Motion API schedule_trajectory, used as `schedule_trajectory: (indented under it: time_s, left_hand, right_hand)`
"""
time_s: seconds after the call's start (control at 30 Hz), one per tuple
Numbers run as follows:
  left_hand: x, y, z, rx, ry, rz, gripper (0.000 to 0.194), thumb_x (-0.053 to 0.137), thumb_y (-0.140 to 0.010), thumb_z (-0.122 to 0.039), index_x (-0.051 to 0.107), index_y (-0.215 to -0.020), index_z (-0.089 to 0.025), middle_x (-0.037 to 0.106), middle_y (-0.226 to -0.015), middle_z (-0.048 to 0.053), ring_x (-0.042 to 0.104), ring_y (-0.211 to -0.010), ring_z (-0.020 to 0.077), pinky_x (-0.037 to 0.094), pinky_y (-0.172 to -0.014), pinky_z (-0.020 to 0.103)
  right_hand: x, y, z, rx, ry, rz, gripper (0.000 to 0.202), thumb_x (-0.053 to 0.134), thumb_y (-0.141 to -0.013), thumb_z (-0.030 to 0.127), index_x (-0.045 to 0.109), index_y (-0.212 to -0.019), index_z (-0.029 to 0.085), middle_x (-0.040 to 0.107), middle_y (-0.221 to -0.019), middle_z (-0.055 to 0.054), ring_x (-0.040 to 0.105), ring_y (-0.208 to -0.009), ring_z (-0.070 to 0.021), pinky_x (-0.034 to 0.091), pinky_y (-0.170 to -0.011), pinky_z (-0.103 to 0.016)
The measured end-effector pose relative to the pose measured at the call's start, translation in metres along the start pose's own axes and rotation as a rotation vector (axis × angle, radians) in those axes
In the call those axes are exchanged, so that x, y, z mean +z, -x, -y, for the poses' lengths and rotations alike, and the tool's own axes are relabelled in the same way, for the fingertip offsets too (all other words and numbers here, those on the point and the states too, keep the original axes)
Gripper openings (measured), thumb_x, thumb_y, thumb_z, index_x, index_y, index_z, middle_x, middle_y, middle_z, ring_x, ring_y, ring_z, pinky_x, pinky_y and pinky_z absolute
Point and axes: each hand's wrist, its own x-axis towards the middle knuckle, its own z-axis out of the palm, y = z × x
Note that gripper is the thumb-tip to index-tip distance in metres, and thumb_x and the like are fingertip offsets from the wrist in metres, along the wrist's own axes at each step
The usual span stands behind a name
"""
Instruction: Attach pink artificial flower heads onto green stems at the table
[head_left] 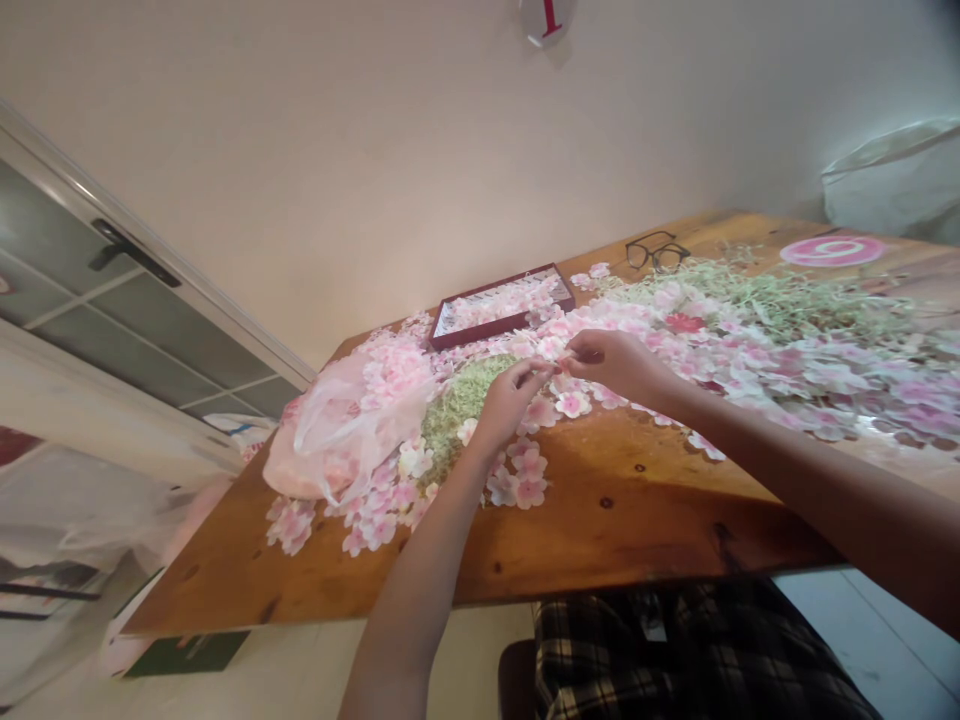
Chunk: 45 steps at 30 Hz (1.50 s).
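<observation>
Plaid legs by the wooden table, left hand and right hand close together, fingers pinched (can't tell on what, tbh), near pink blossoms strewn across the wood

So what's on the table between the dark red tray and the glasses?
A few small pink-and-white blossoms lie between the dark red tray and the glasses, as the head view shows.
</observation>
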Motion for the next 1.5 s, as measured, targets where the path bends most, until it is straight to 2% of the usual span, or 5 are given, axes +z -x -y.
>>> schedule_trajectory:
  time_s: [0.4,0.67,1.13,1.4,1.5]
  left_hand:
    - [0.0,0.004,-0.004,0.02,-0.196,0.0,0.026,0.044,-0.073,-0.04,0.059,-0.08,-0.021,0.049,-0.056,-0.002,0.038,-0.05,0.0094,0.026,-0.051,0.021]
    - [0.001,0.005,-0.007,0.071,-0.263,-0.005,0.024,0.042,-0.074,-0.036,0.059,-0.076,-0.019,0.052,-0.062,-0.001,0.042,-0.056,0.0099,0.027,-0.054,0.02]
    - [0.003,0.007,-0.006,0.052,-0.152,-0.038,0.022,0.045,-0.072,-0.037,0.058,-0.074,-0.019,0.041,-0.05,-0.003,0.034,-0.049,0.0089,0.023,-0.05,0.021]
    - [0.001,-0.001,0.0,0.016,0.007,-0.03,0.027,0.045,-0.073,-0.037,0.055,-0.094,-0.022,0.057,-0.084,0.002,0.049,-0.065,0.0104,0.036,-0.059,0.02]
    - [-0.004,-0.005,0.005,-0.009,0.077,-0.066,0.023,0.048,-0.071,-0.035,0.057,-0.087,-0.021,0.057,-0.088,0.003,0.051,-0.067,0.0102,0.038,-0.058,0.02]
  right_hand:
    - [0.0,0.0,-0.003,-0.024,0.087,0.07,0.017,0.049,-0.069,0.032,0.051,-0.061,0.017,0.05,-0.056,-0.001,0.041,-0.051,-0.0097,0.029,-0.047,-0.023]
    - [0.005,0.003,0.0,0.0,0.128,0.08,0.019,0.046,-0.07,0.033,0.05,-0.061,0.016,0.047,-0.054,0.0,0.039,-0.05,-0.0093,0.027,-0.047,-0.022]
    - [0.016,0.006,0.001,0.04,-0.016,0.049,0.023,0.041,-0.074,0.034,0.045,-0.061,0.016,0.046,-0.054,0.0,0.041,-0.051,-0.0105,0.028,-0.046,-0.023]
    - [0.006,-0.001,-0.005,0.13,-0.369,0.056,0.024,0.051,-0.069,0.039,0.05,-0.063,0.016,0.052,-0.063,-0.002,0.051,-0.064,-0.0137,0.042,-0.061,-0.026]
    - [0.006,-0.003,-0.012,0.153,-0.496,0.062,0.026,0.053,-0.068,0.042,0.053,-0.067,0.016,0.055,-0.07,-0.004,0.053,-0.071,-0.0146,0.044,-0.067,-0.028]
